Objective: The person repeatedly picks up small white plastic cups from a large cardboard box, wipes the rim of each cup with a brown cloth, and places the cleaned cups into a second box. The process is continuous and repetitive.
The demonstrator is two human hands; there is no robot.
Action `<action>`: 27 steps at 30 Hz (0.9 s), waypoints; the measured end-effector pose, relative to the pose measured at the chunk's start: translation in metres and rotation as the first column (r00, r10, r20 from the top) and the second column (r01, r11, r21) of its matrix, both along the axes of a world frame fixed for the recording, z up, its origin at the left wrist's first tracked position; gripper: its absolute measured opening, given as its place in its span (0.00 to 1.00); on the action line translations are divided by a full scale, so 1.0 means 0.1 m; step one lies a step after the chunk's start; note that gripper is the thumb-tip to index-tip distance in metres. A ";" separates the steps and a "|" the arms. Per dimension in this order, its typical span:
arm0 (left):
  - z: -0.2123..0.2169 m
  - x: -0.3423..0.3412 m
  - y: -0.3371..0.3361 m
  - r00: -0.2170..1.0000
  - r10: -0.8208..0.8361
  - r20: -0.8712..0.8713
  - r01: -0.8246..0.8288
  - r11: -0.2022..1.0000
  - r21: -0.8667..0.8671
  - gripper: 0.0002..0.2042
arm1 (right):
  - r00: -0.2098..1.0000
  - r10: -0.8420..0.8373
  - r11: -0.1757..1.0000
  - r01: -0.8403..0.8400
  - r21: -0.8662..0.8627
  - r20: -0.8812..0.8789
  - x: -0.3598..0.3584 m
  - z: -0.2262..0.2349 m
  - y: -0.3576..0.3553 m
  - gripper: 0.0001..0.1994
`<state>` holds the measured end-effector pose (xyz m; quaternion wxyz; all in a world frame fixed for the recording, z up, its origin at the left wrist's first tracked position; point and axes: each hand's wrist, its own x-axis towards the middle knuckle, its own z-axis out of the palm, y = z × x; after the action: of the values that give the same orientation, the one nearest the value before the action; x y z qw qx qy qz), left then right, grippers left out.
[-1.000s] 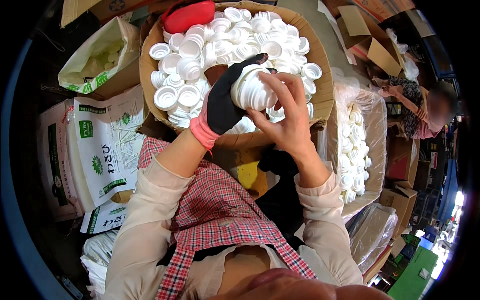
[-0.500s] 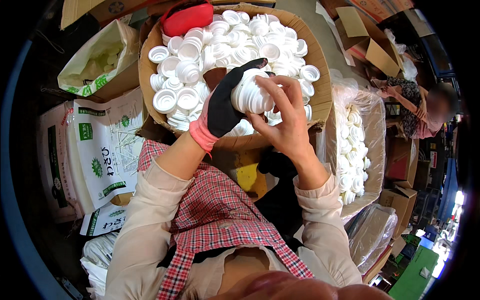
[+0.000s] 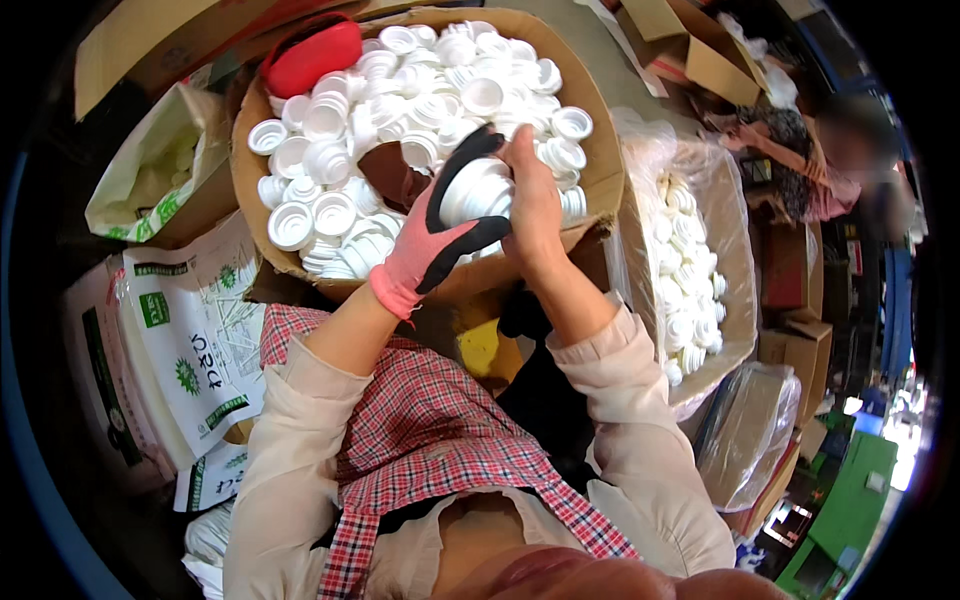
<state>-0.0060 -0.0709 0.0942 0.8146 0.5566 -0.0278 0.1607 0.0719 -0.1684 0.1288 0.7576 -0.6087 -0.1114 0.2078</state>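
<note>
A stack of white plastic caps [image 3: 478, 190] is held between both hands over a cardboard box [image 3: 245, 210] full of loose white caps [image 3: 400, 80]. My left hand [image 3: 435, 235], in a pink and black glove, cups the stack from the left and below. My right hand [image 3: 535, 205], bare, presses on the stack from the right. A bare brown patch of the box bottom [image 3: 392, 172] shows just left of the stack.
A red scoop-like object [image 3: 312, 55] lies at the box's far rim. A plastic-lined box of stacked white caps [image 3: 690, 270] stands at right. White printed sacks [image 3: 190, 340] lie at left. Another person [image 3: 840, 150] sits at the far right among cardboard boxes.
Both hands with the cap stack have stayed over the box; the right hand has shifted from the stack's top to its right side.
</note>
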 end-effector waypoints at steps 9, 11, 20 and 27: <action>-0.44 0.03 -0.01 0.961 0.135 -0.243 -0.180 0.968 -0.174 0.27 | 0.930 0.110 0.987 -0.061 -0.148 0.351 0.30 -0.38 -0.01 0.30; -0.58 0.11 0.19 0.982 0.177 -0.073 -0.160 0.969 0.188 0.25 | 0.950 0.157 0.982 -0.178 0.056 0.272 0.25 -0.31 -0.02 0.28; -0.11 0.17 -0.46 0.989 0.142 0.036 -0.145 0.919 0.366 0.31 | 0.983 0.139 0.986 -0.126 -0.109 0.122 0.38 -0.23 -0.39 0.25; -0.40 0.34 -0.11 0.981 -0.104 -0.165 0.159 0.915 0.370 0.32 | 0.911 0.359 0.930 -0.330 -0.164 0.202 0.29 -0.01 -1.05 0.31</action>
<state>0.0278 -0.0815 0.0544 0.6998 0.7110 -0.0378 0.0568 0.1010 -0.2730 0.1279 0.6510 -0.6459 -0.2902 0.2733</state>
